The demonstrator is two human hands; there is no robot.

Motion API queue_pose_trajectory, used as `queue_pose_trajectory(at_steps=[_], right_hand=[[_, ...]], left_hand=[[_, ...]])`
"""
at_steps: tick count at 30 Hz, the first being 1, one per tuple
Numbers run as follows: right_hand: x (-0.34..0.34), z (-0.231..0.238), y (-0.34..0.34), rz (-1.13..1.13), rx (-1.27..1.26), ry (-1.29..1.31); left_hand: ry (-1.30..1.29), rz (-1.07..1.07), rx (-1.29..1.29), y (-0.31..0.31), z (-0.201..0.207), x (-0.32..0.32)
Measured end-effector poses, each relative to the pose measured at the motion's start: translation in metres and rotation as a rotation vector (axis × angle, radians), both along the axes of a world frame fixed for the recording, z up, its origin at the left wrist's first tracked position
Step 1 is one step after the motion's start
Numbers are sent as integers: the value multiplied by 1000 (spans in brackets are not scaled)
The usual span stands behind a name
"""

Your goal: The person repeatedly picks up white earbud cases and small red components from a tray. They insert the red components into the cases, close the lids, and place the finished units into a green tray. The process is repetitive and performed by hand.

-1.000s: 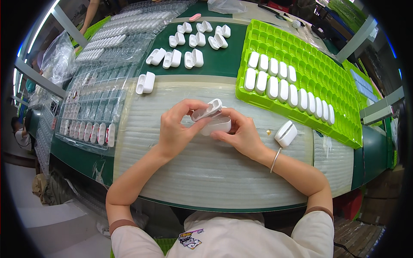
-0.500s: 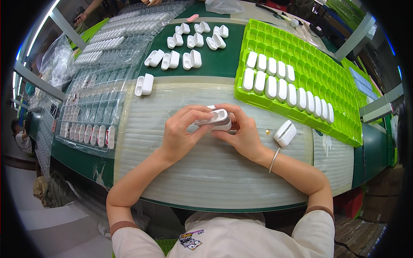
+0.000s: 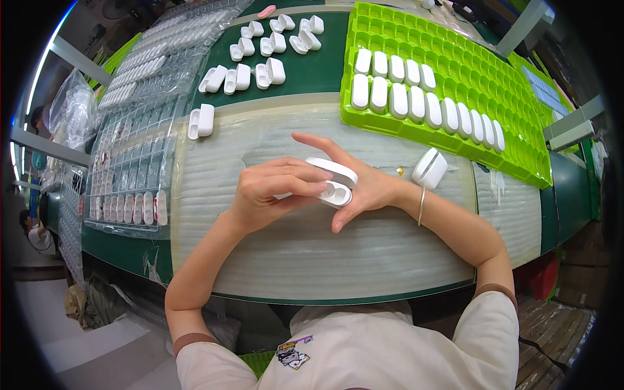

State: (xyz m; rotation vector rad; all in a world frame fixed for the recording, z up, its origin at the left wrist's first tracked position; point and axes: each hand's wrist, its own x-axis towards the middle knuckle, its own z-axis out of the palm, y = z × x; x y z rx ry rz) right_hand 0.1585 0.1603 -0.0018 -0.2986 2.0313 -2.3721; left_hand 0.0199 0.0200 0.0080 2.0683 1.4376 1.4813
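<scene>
A white earbud charging case point(image 3: 340, 171) with its lid raised and its two round wells showing is over the middle of the mat. My left hand point(image 3: 270, 192) grips it from the left, fingers bent across its near part. On its other side, my right hand point(image 3: 369, 184) has thumb and forefinger spread wide, the case lying against or just in front of the palm; its other fingers are hidden. Beside my right wrist, another white case point(image 3: 429, 169) rests on the mat, lid slightly parted.
Several open cases point(image 3: 237, 79) stand on the green table at the back, one case point(image 3: 201, 122) nearer. A lime-green tray point(image 3: 455, 71) at right holds rows of closed cases. Clear plastic trays point(image 3: 130, 170) with small parts lie left. A pink piece point(image 3: 266, 12) sits far back.
My right hand has loosened from the case and spread its fingers. The case has turned, so its raised lid and wells now show. The whole view has shifted slightly.
</scene>
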Motion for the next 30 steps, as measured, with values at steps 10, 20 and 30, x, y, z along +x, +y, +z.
queue_pose_trajectory(at_steps=[10,20,30], right_hand=[[-1,-11,-2,-137,260,174],[0,-12,-4,-154,359,208],[1,-15,-5,-177,341,203]], left_hand=[[139,8,27,-1,1,-4],[86,-88,-43,-1,3,-8],[129,-66,-33,-1,6,-7]])
